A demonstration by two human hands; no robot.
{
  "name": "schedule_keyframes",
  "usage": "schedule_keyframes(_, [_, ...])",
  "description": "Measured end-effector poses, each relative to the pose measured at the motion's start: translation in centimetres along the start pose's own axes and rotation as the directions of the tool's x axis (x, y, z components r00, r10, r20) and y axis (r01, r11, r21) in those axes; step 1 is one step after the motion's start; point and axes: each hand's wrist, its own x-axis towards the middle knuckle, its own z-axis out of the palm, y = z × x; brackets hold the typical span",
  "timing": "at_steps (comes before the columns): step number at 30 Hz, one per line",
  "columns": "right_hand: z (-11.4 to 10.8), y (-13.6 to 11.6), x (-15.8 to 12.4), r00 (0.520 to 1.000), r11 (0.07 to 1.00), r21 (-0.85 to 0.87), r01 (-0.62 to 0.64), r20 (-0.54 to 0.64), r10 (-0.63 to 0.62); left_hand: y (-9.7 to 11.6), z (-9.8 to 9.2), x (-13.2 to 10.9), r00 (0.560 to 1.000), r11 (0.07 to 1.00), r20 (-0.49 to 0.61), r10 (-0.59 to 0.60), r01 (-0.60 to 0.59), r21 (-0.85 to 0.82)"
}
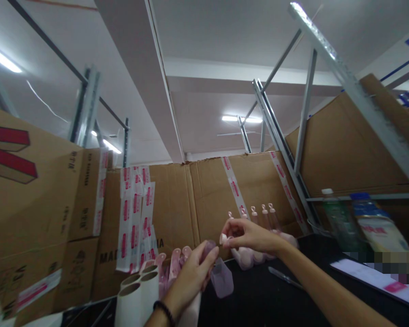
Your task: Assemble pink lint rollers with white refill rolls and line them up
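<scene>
My left hand, a dark bead bracelet at its wrist, has its fingers closed around a translucent purplish piece with a rounded end. Just below and right of these fingers is a pale pink translucent cup-like part; whether it joins the held piece I cannot tell. In a pinch between thumb and fingers, my right hand holds a small whitish-pink cap, slightly apart from the left hand. Behind the right hand stand several clear pink bottles with ring-topped caps, their lower parts partly hidden by it.
White cardboard tubes and pink handled pieces stand left of my left hand. On the black table surface lie a thin clear pen-like tool and a lit phone. Drinks bottles stand right. Cardboard walls enclose the back.
</scene>
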Motion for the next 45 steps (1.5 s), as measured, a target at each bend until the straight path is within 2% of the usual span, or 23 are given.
schedule_keyframes(2, [0.0, -0.1, 0.0, 1.000, 1.000, 0.012, 0.023, -0.003, -0.023, 0.7, -0.1, -0.6, 0.994, 0.981, -0.032, 0.101, -0.094, 0.167])
schedule_keyframes(5, [0.2, 0.0, 0.0, 1.000, 1.000, 0.018, 0.005, 0.016, -0.005, 1.3, -0.1, -1.3, 0.978, 0.927, -0.025, 0.205, -0.186, 0.327])
schedule_keyframes(11, [0.6, -0.2, -0.2, 0.996, 0.998, 0.051, -0.047, 0.078, 0.043, 1.3, -0.2, -1.6, 0.987, 0.837, -0.021, 0.158, -0.123, 0.532])
schedule_keyframes(16, [0.6, 0.1, -0.1, 0.998, 0.999, -0.003, -0.035, 0.053, 0.035, 1.8, -0.6, -1.6, 0.988, 0.795, 0.036, 0.150, -0.142, 0.590])
schedule_keyframes(21, [1.1, 0.5, 0.0, 0.998, 0.996, 0.075, -0.044, 0.046, 0.040, 1.8, -0.7, -1.6, 0.988, 0.750, 0.060, 0.142, -0.147, 0.645])
schedule_keyframes(26, [1.7, 0.9, 0.0, 0.998, 0.990, 0.133, -0.042, 0.058, 0.034, 1.4, -0.1, -1.9, 0.980, 0.742, 0.096, 0.174, -0.194, 0.641])
schedule_keyframes(33, [2.3, 0.7, -0.1, 1.000, 0.998, 0.062, -0.010, -0.001, 0.010, 2.6, 0.1, -2.3, 0.978, 0.679, -0.023, 0.209, -0.128, 0.723])
schedule_keyframes(39, [3.0, 0.8, 0.3, 0.998, 0.987, -0.142, 0.069, 0.001, -0.069, 2.8, 0.1, -2.5, 0.970, 0.620, -0.113, 0.217, -0.047, 0.783])
schedule_keyframes(45, [4.4, 2.3, 1.1, 0.995, 0.999, -0.006, 0.041, -0.090, -0.042, 2.5, 0.1, -2.5, 0.964, 0.603, -0.137, 0.227, -0.029, 0.797])
